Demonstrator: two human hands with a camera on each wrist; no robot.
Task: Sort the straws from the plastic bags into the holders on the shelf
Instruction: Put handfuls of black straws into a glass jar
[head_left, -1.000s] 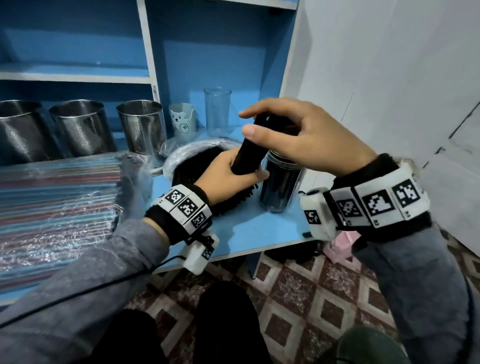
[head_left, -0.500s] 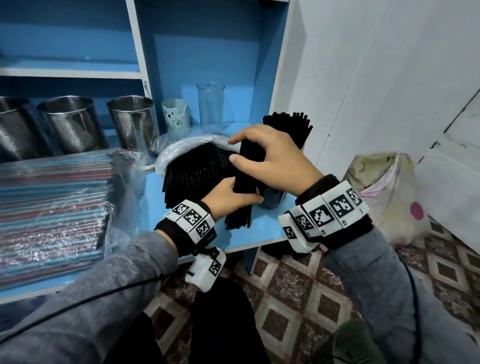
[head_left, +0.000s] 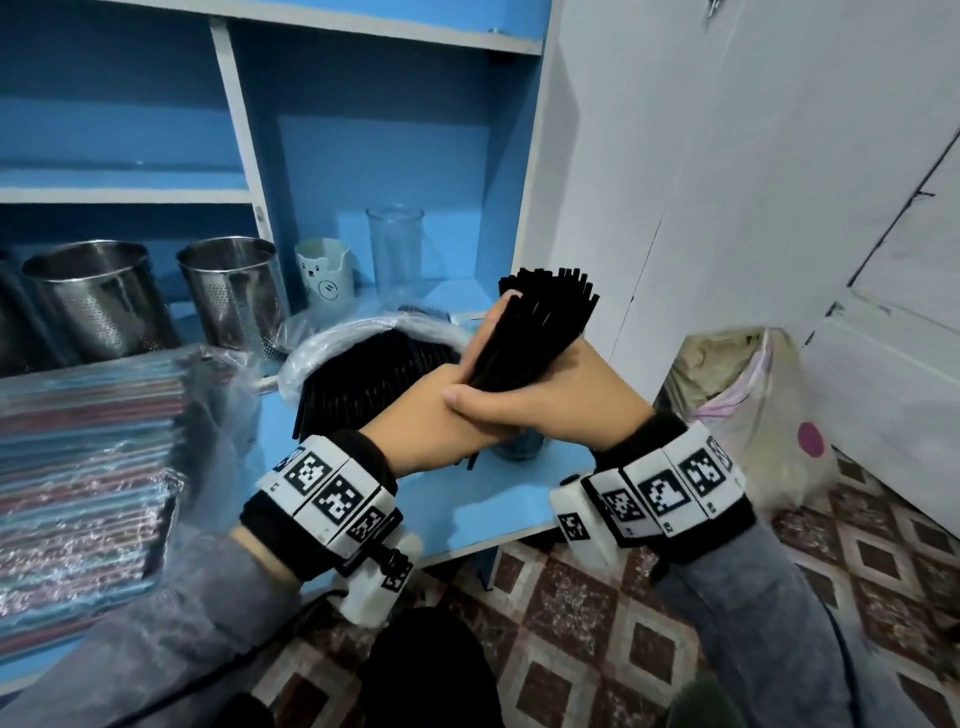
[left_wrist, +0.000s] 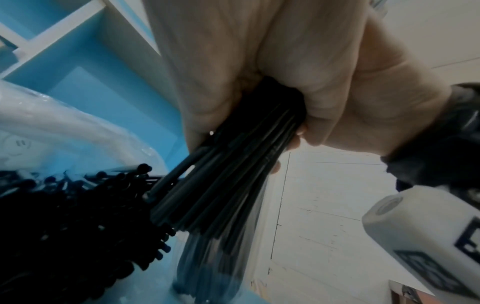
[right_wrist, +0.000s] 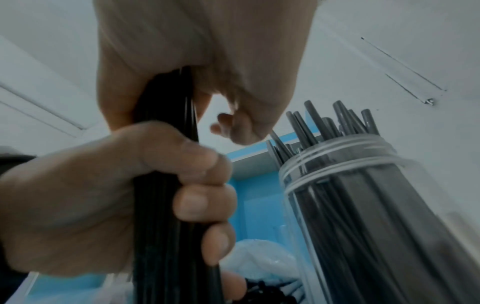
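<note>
Both my left hand (head_left: 415, 410) and right hand (head_left: 545, 395) grip the bundle of black straws (head_left: 530, 327) above the shelf (head_left: 519, 499); only my right wrist view shows the jar (right_wrist: 363, 205) holding straws

Both forearms, in grey sleeves with black cuffs and white tagged wristbands, reach forward and meet in the middle. The left hand (head_left: 415, 415) is curled round the lower part of a bundle of black straws (head_left: 530, 332), its fingers (right_wrist: 205, 203) wrapped tight. The right hand (head_left: 550, 400) grips the same bundle just above, thumb lying across the back of the left hand, the two hands touching.
</note>
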